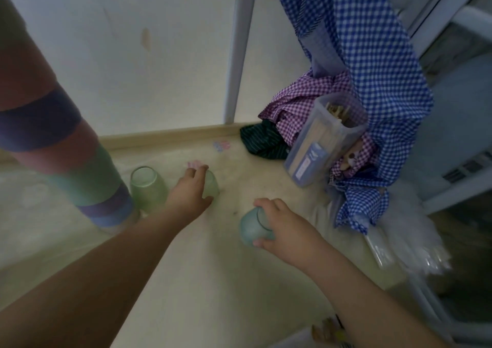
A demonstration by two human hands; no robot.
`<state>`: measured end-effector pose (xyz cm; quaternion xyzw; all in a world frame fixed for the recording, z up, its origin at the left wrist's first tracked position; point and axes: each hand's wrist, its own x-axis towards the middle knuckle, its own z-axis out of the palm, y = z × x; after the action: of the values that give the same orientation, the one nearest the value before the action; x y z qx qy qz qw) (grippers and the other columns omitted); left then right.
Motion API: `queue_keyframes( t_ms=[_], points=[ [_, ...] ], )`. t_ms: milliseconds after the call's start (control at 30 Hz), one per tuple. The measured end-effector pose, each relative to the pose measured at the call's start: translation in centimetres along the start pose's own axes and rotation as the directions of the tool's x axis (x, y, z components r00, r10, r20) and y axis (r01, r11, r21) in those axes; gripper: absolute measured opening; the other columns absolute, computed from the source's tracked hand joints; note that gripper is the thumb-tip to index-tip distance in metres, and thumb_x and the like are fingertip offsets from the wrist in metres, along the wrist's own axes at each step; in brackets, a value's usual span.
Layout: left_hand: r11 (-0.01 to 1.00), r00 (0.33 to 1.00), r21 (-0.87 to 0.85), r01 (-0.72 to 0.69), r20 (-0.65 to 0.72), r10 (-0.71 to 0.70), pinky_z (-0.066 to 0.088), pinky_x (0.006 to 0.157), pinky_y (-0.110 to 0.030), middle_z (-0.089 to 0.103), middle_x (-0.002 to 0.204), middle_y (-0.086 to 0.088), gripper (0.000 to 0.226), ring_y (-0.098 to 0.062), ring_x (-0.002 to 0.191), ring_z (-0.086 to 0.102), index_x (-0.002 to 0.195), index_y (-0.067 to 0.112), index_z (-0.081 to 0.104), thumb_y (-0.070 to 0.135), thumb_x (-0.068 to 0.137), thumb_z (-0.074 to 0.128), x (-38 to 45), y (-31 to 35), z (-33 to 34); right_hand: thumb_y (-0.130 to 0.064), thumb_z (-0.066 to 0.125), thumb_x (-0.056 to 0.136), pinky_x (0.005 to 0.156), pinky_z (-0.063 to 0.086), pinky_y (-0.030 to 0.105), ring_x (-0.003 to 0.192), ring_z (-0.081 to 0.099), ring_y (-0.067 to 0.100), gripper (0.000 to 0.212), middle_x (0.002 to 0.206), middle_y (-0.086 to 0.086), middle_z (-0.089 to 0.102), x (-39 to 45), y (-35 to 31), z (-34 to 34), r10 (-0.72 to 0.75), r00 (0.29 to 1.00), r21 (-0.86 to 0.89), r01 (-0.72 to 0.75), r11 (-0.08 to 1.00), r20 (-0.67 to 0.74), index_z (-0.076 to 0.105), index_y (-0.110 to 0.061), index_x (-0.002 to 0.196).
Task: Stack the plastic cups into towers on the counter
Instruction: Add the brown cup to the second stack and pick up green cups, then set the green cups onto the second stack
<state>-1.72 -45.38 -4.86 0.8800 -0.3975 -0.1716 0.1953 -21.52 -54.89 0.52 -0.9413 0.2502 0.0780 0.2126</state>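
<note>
A tall tower of stacked cups [66, 145] in pink, navy, green and blue bands rises at the left of the counter [186, 281]. Just right of its base stands an upside-down light green cup [146, 188]. My left hand [190, 192] grips a second pale green cup [211, 185] standing beside it. Nearer to me, my right hand [282, 226] holds a teal cup [253, 228] from above, fingers curled round its side. The picture is dim and slightly blurred.
A clear plastic jar of wooden sticks [322, 140] leans at the back right among blue-checked cloth [372, 68], purple-checked cloth [298, 108] and a dark striped cloth [263, 142]. A white post [239, 54] stands against the wall. The counter's edge drops off at the right.
</note>
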Motion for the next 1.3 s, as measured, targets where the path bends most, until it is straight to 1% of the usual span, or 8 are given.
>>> queue_keyframes(
  t_ms=[267,400,500,667,867,1033,1133,1300],
  points=[
    [0.994,0.998,-0.088,-0.062,0.02,0.064,0.043,0.091,-0.032,0.045,0.13,-0.01,0.076,-0.029,0.112,0.051,0.136,0.021,0.031,0.028,0.073,0.072,-6.4,-0.1,-1.7,-0.034,0.069,0.078,0.082,0.046,0.036,0.108,0.056,0.026,0.066,0.131,0.002,0.04,-0.1,-2.4,-0.4,-0.017,1.0,-0.02,0.017,1.0,-0.009,0.03,-0.029,0.131],
    [0.995,0.996,-0.055,-0.089,0.012,0.089,0.04,0.092,-0.024,0.045,0.133,-0.003,0.076,-0.022,0.116,0.05,0.137,0.024,0.031,0.032,0.073,0.07,-11.7,-2.1,-3.5,-0.032,0.068,0.078,0.082,0.049,0.038,0.105,0.057,0.03,0.063,0.128,0.005,0.042,0.4,-6.1,0.2,-0.076,0.994,-0.075,0.082,0.994,0.083,0.031,-0.028,0.13],
    [0.999,0.999,-0.027,-0.036,0.008,0.036,0.04,0.095,-0.025,0.045,0.134,-0.002,0.077,-0.022,0.12,0.048,0.138,0.025,0.03,0.035,0.072,0.069,-15.9,-4.9,-5.1,-0.033,0.068,0.078,0.078,0.045,0.035,0.104,0.057,0.032,0.064,0.126,0.006,0.043,0.9,-10.5,1.7,-0.158,0.974,-0.095,0.174,0.98,0.161,0.031,-0.027,0.13],
    [0.995,0.992,0.028,0.091,-0.085,-0.088,0.042,0.094,-0.029,0.04,0.138,0.0,0.077,-0.022,0.119,0.048,0.14,0.028,0.025,0.036,0.075,0.065,-21.1,-9.2,-10.5,-0.029,0.067,0.077,0.084,0.047,0.037,0.109,0.056,0.036,0.069,0.131,0.01,0.043,2.4,-19.3,3.5,-0.338,0.912,-0.124,0.372,0.92,0.232,0.03,-0.024,0.135],
    [0.987,0.951,0.077,0.143,-0.285,-0.116,0.041,0.097,-0.028,0.043,0.137,0.002,0.076,-0.019,0.119,0.047,0.138,0.031,0.026,0.036,0.075,0.068,-25.0,-11.8,-19.3,-0.03,0.07,0.074,0.086,0.048,0.037,0.108,0.056,0.031,0.069,0.131,0.006,0.043,3.2,-28.6,1.8,-0.505,0.843,-0.138,0.531,0.836,0.187,0.031,-0.027,0.132],
    [0.986,0.896,0.056,0.158,-0.428,-0.119,0.045,0.091,-0.03,0.044,0.134,0.003,0.077,-0.02,0.112,0.051,0.136,0.035,0.028,0.036,0.073,0.071,-27.3,-13.0,-26.5,-0.036,0.068,0.075,0.091,0.047,0.037,0.115,0.054,0.029,0.072,0.138,0.003,0.042,3.0,-34.4,-2.5,-0.596,0.797,-0.212,0.602,0.77,0.097,0.028,-0.028,0.134],
    [0.987,0.856,0.035,0.16,-0.502,-0.121,0.044,0.084,-0.027,0.048,0.13,0.003,0.078,-0.018,0.106,0.053,0.135,0.035,0.03,0.034,0.071,0.074,-28.3,-13.9,-29.9,-0.035,0.069,0.076,0.088,0.049,0.039,0.107,0.057,0.03,0.07,0.134,0.006,0.044,2.4,-38.0,-4.8,-0.639,0.769,-0.218,0.628,0.747,0.024,0.028,-0.024,0.131],
    [0.974,0.805,0.011,0.228,-0.565,-0.182,0.045,0.091,-0.032,0.047,0.135,-0.001,0.076,-0.021,0.114,0.051,0.135,0.033,0.031,0.034,0.071,0.074,-29.8,-16.3,-32.6,-0.037,0.071,0.074,0.082,0.052,0.044,0.098,0.058,0.031,0.067,0.124,0.008,0.049,1.8,-42.7,-5.5,-0.706,0.707,-0.263,0.688,0.677,0.031,0.03,-0.021,0.124]
  ],
)
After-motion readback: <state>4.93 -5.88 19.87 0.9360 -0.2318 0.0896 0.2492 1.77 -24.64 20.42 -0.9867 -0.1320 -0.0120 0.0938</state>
